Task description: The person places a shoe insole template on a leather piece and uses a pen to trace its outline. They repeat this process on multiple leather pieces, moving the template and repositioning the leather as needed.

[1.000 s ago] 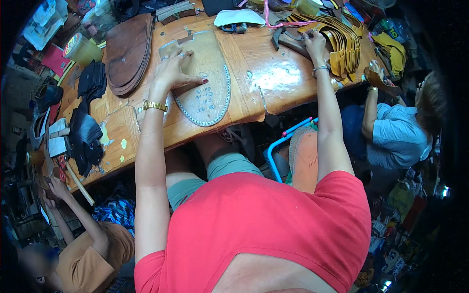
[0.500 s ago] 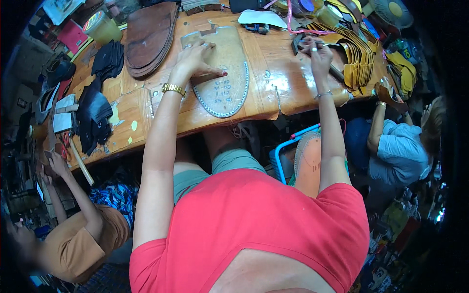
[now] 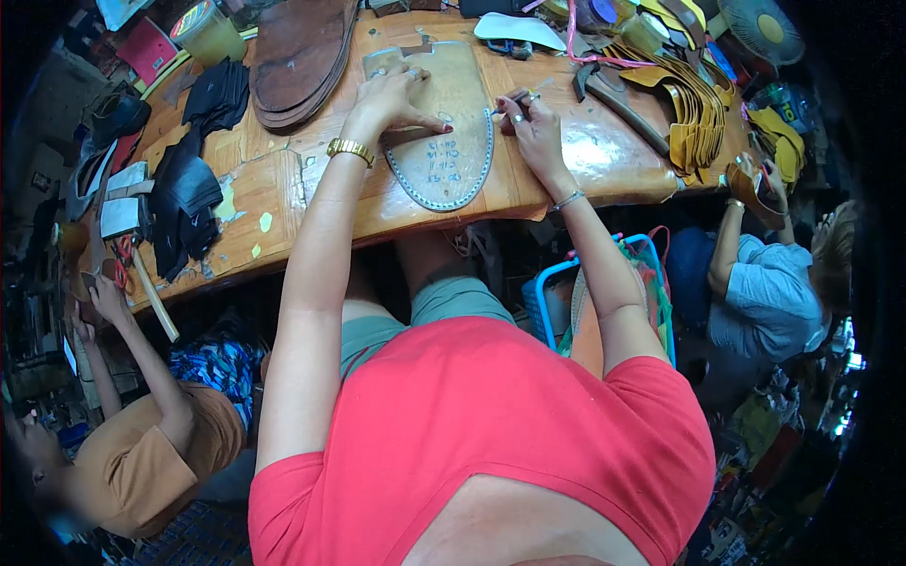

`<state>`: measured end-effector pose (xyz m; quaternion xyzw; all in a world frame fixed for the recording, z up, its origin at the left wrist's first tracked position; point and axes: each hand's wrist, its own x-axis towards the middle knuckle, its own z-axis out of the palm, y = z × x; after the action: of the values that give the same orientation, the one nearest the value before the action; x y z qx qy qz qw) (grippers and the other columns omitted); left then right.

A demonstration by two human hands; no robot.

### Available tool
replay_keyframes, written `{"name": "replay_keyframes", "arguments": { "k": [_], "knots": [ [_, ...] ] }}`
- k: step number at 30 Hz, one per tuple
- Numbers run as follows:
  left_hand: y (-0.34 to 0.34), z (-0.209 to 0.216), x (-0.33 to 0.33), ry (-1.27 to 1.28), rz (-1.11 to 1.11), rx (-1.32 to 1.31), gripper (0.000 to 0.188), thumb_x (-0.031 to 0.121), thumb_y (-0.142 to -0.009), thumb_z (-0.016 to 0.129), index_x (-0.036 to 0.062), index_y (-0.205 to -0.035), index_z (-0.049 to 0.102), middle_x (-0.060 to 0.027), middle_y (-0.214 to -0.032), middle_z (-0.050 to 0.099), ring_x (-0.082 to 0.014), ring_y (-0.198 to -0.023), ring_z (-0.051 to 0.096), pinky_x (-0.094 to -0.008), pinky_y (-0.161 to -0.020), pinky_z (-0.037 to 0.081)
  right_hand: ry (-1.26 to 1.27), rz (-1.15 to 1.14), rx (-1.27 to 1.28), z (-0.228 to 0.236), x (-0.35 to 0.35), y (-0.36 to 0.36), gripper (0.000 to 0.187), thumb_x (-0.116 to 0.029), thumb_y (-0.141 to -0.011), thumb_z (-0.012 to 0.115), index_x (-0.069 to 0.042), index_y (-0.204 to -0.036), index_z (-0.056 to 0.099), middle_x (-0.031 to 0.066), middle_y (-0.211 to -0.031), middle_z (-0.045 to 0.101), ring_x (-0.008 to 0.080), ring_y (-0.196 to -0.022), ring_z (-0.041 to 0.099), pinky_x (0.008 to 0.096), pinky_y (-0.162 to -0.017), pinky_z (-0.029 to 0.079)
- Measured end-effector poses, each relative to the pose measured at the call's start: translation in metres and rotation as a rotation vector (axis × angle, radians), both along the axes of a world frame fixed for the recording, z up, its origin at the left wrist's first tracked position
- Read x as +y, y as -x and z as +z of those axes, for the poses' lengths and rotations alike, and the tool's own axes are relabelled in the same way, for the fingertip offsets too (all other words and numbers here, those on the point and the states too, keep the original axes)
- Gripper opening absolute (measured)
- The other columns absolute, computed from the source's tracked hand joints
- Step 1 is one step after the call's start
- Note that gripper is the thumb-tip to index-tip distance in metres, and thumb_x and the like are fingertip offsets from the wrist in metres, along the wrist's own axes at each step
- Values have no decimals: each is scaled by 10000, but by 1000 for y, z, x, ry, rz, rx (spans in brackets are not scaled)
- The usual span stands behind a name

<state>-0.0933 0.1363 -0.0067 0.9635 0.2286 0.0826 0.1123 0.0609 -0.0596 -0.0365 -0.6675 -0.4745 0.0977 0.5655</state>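
"Where does the dotted-edge template (image 3: 460, 94) lie?"
"Flat on the wooden table (image 3: 269, 179), partly under the left hand (image 3: 389, 101), spread palm down."
"And the right hand (image 3: 538, 137)?"
"Its fingers pinch a slim pen-like tool (image 3: 499, 110) beside the template's right edge."
"Farther right?"
"A hammer (image 3: 628, 115), then a stack of mustard leather pieces (image 3: 694, 123)."

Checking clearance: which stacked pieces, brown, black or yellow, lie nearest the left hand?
The brown pieces, beside the left hand; the black pieces are farther left, the yellow pieces far right.
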Motion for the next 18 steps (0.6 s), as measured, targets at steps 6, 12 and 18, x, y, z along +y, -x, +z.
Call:
{"name": "replay_keyframes", "arguments": {
  "k": [6,12,18],
  "knots": [
    [0,5,-2,33,-1,34,991,679,-511,787,176,-1327,534,-140,-1371,502,-329,-1235,512,-438,-1016,426,30,5,-136,0,14,-4,156,-96,-932,581,55,-936,620,133,-759,603,206,-646,604,317,-575,468],
    [0,0,-1,-11,13,22,1000,694,-509,778,174,-1326,534,-131,-1386,491,-322,-1256,494,-432,-1035,413,-41,7,-520,-5,18,-3,141,-81,-921,580,57,-908,605,207,-840,605,350,-724,603,368,-624,476],
    [-1,-3,1,-12,-10,11,1004,693,-501,782,181,-1328,535,-129,-1405,476,-325,-1261,490,-440,-1050,397,23,-14,0,-8,14,-9,154,-90,-921,587,60,-890,596,191,-820,608,320,-713,615,360,-619,480]
  ]
}}
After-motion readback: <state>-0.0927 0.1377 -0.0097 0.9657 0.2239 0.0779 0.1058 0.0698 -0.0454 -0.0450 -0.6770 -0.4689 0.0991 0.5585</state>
